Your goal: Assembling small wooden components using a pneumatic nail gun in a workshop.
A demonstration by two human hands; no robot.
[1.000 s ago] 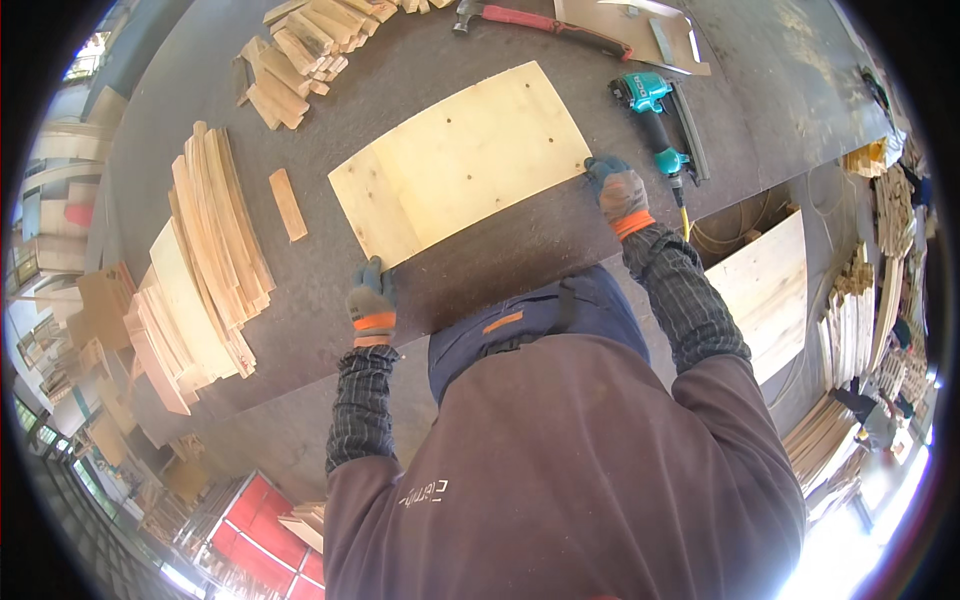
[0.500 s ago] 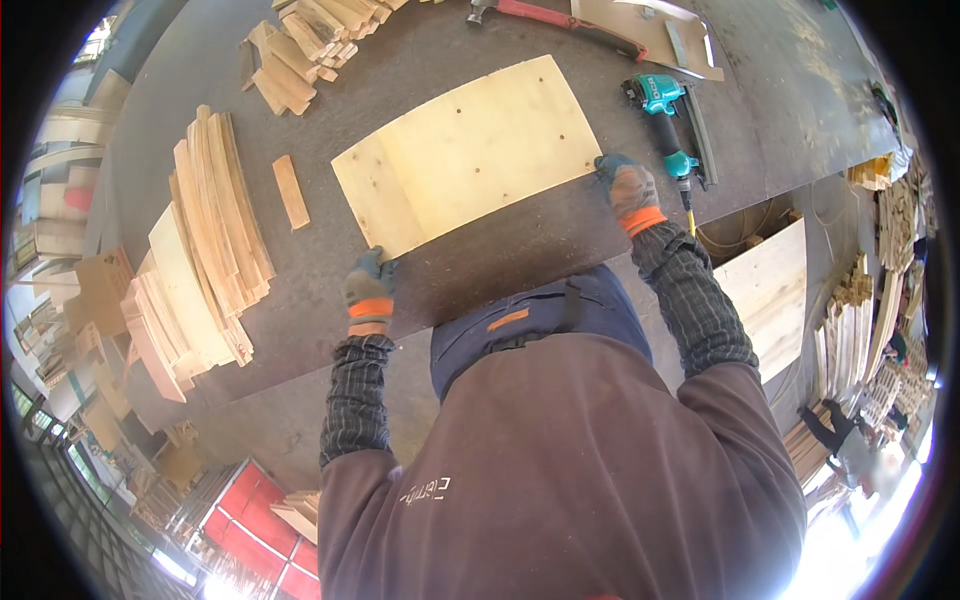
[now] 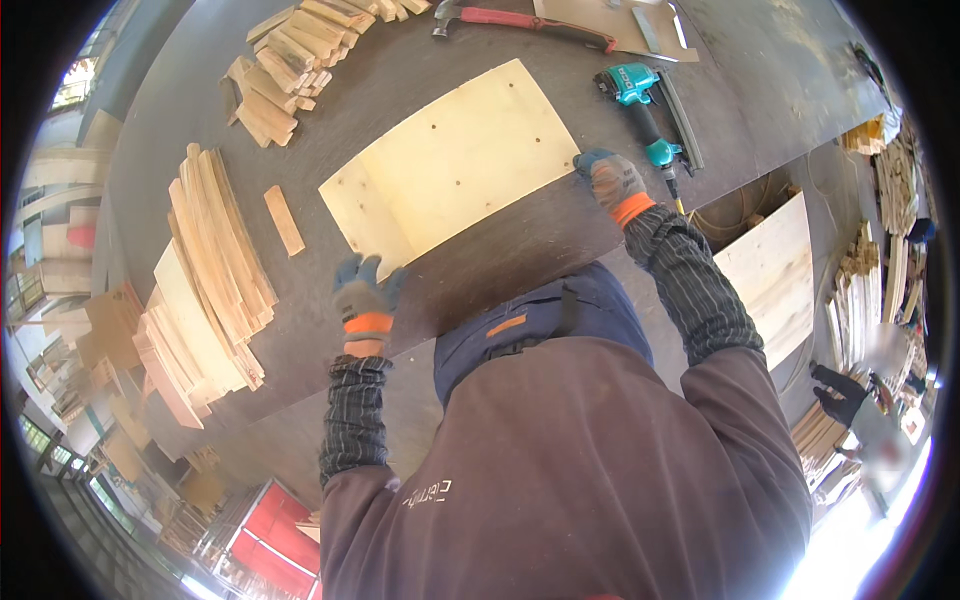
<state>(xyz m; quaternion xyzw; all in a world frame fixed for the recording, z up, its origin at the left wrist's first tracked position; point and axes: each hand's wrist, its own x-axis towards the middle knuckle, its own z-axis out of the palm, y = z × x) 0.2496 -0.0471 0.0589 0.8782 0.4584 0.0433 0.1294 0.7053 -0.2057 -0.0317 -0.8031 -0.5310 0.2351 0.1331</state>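
A pale plywood panel (image 3: 455, 155) lies on the dark worktable (image 3: 540, 225) in front of me, with several small dark knots or holes on its face. Gloved in grey, blue and orange, my left hand (image 3: 366, 300) is by the panel's near left corner, fingers spread and holding nothing. At the right near corner, my right hand (image 3: 612, 187) keeps its fingers closed on the panel's edge; its underside grip is hidden. Beyond the right hand rests a teal pneumatic nailer (image 3: 645, 110) with a hose fitting. A small wooden strip (image 3: 284, 220) lies left of the panel.
Curved wooden slats (image 3: 215, 235) are stacked at the left, and short wood pieces (image 3: 290, 65) are piled at the far left. A red-handled hammer (image 3: 520, 18) lies at the far side. Another panel (image 3: 775, 280) stands right of the table edge. A person (image 3: 870, 425) is in the right background.
My left hand has let go of the panel's corner and its fingers have spread. My right hand still holds its corner. The whole view has shifted slightly.
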